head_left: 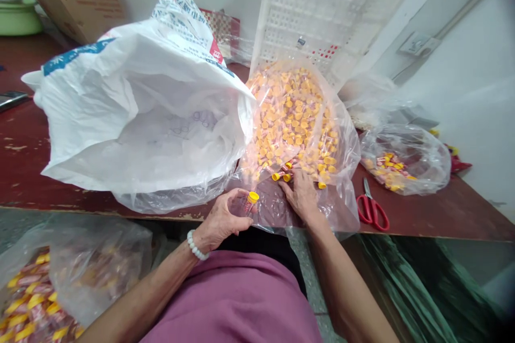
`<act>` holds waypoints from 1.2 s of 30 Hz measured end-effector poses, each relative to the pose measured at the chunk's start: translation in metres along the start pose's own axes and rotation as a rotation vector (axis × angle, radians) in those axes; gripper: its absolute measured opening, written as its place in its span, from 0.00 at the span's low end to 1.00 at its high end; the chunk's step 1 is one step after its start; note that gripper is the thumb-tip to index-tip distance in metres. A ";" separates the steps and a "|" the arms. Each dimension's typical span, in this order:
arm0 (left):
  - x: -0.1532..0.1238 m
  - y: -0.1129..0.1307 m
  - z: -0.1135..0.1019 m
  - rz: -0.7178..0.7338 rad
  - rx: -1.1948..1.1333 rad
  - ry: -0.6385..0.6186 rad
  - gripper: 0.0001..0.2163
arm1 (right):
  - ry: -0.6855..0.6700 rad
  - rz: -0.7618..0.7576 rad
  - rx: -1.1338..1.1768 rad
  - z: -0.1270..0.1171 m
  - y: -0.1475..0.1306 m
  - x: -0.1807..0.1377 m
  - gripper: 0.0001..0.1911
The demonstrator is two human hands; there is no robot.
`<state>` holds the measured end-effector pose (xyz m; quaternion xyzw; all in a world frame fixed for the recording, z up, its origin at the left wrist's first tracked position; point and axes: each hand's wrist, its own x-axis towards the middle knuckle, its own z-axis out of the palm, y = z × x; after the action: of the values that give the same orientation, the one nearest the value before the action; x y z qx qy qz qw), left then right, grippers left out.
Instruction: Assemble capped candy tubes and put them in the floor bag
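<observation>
Pinching a yellow-topped tube (251,201) by the mouth of the clear bag (349,144), the left hand (229,213) holds what seems light, stiff and slick, best gripped around its slim body, while the right hand (302,194) rests among similar tubes (277,176), its grasp unclear

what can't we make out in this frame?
Right hand: head view; its own back hides whether the fingers hold anything.
Phone: head view; left edge cuts it off.
Ring-like shapes inside white sack: head view; too blurred to identify.
Yellow-capped tube at left hand: head view; lettering too small.
</observation>
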<state>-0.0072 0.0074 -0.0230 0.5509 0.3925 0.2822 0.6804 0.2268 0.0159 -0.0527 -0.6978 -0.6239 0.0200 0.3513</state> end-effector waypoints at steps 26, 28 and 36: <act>0.002 0.001 0.009 0.274 0.270 0.036 0.16 | -0.035 -0.125 0.406 -0.040 -0.094 -0.056 0.09; 0.002 0.003 0.008 0.264 0.263 0.028 0.16 | -0.006 -0.185 0.353 -0.041 -0.096 -0.058 0.10; 0.006 0.000 0.004 0.208 0.222 0.018 0.18 | -0.084 -0.189 0.189 -0.023 -0.063 -0.038 0.11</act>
<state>-0.0004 0.0103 -0.0245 0.6577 0.3684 0.3110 0.5788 0.1751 -0.0300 -0.0189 -0.5982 -0.6965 0.0746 0.3892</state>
